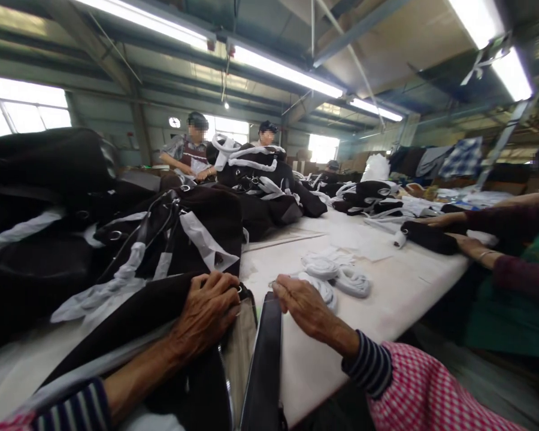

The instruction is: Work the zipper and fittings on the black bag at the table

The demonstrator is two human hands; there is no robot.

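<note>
A black bag (197,383) with an unzipped opening lies in front of me, its beige lining showing between the zipper edges. My left hand (213,305) is curled over the bag's far left edge, close to a metal ring, with its fingers bent round the black fabric. On the right of the opening, my right hand (299,299) pinches at the far end of the bag's black side panel (265,353); what lies between the fingertips is too small to make out. Coiled white straps (353,281) rest on the table just beyond my right hand.
Black bags with white-wrapped handles (206,221) are heaped at the left and middle of the pale table (386,293). At the right, a person's hands (474,248) touch a black bag (433,237). Two people stand behind the heap.
</note>
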